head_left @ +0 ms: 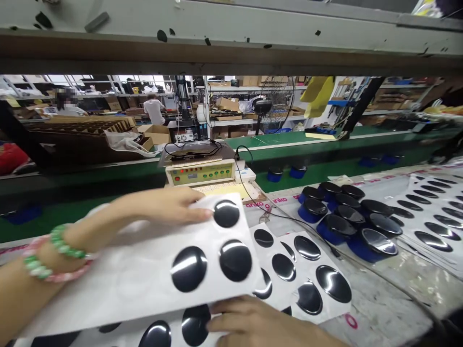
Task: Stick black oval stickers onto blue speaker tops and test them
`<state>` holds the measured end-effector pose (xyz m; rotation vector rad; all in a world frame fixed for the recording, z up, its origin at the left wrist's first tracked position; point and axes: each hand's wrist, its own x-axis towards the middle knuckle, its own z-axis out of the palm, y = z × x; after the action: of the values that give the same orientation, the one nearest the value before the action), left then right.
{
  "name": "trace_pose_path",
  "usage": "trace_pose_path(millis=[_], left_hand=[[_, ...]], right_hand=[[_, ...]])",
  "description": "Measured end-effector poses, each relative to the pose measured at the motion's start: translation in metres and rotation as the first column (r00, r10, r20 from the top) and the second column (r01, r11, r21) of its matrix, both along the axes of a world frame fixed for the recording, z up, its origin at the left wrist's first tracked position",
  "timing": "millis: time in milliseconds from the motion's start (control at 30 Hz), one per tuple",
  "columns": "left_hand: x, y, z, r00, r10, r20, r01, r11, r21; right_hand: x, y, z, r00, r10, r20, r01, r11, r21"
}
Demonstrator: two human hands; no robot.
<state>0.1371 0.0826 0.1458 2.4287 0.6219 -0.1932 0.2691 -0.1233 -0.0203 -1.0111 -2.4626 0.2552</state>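
Observation:
My left hand [170, 207], with green and pink bead bracelets at its wrist, pinches the far edge of a white backing sheet [133, 265] with its thumb on top. Three glossy black round stickers [235, 260] sit at the sheet's right end; the rest of it is bare. Below the sheet's near edge is my right hand [253, 320], its fingers stretched out. Its fingertips are at a black round sticker [195, 325] on another sheet underneath, and I cannot tell whether they press on it. More sticker sheets [307, 270] lie fanned out to the right.
Several blue pieces with glossy black tops [336, 229] stand right on the bench. A cable [379, 277] runs across it. Behind are a control box [200, 173] and a green conveyor belt [267, 142] carrying similar pieces. A shelf beam [231, 33] spans overhead. Two people are in the background.

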Motion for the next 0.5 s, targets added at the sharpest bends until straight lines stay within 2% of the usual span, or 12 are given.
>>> trace_pose_path(millis=[33, 67, 133, 167, 200, 233, 267, 300, 400, 433, 467, 500], left_hand=[[0.014, -0.003, -0.016, 0.998, -0.065, 0.015, 0.065, 0.996, -0.054], [0.029, -0.008, -0.034, 0.994, -0.108, 0.032, 0.111, 0.989, -0.095], [0.057, -0.019, -0.07, 0.986, -0.153, 0.065, 0.161, 0.978, -0.136], [0.067, -0.026, -0.087, 0.984, -0.158, 0.078, 0.167, 0.977, -0.133], [0.076, -0.032, -0.102, 0.985, -0.15, 0.086, 0.16, 0.981, -0.114], [0.081, -0.037, -0.114, 0.987, -0.132, 0.087, 0.139, 0.987, -0.08], [0.085, -0.042, -0.123, 0.991, -0.107, 0.084, 0.11, 0.993, -0.034], [0.086, -0.046, -0.13, 0.994, -0.079, 0.081, 0.078, 0.997, 0.015], [0.076, -0.053, -0.132, 0.995, -0.009, 0.095, -0.006, 0.987, 0.159], [0.068, -0.053, -0.131, 0.995, 0.007, 0.104, -0.028, 0.98, 0.196], [0.056, -0.053, -0.13, 0.994, 0.025, 0.109, -0.049, 0.973, 0.225], [0.041, -0.05, -0.132, 0.993, 0.049, 0.109, -0.076, 0.964, 0.255]], right_hand=[[0.019, -0.012, 0.004, 0.976, -0.171, -0.135, 0.163, 0.984, -0.074], [0.036, -0.023, 0.007, 0.882, -0.41, -0.234, 0.387, 0.912, -0.137], [0.06, -0.037, 0.01, 0.585, -0.731, -0.35, 0.702, 0.673, -0.233], [0.068, -0.041, 0.01, 0.447, -0.809, -0.381, 0.8, 0.552, -0.234], [0.073, -0.043, 0.008, 0.358, -0.84, -0.408, 0.859, 0.467, -0.208], [0.076, -0.044, 0.005, 0.308, -0.846, -0.435, 0.898, 0.409, -0.16], [0.078, -0.043, 0.002, 0.301, -0.841, -0.45, 0.919, 0.382, -0.099], [0.079, -0.042, 0.0, 0.328, -0.832, -0.448, 0.923, 0.383, -0.034], [0.089, -0.038, -0.002, 0.471, -0.836, -0.281, 0.882, 0.455, 0.125], [0.097, -0.039, -0.001, 0.474, -0.857, -0.202, 0.878, 0.441, 0.187], [0.106, -0.04, 0.0, 0.44, -0.888, -0.136, 0.882, 0.399, 0.251], [0.117, -0.044, 0.002, 0.374, -0.923, -0.092, 0.89, 0.329, 0.314]])
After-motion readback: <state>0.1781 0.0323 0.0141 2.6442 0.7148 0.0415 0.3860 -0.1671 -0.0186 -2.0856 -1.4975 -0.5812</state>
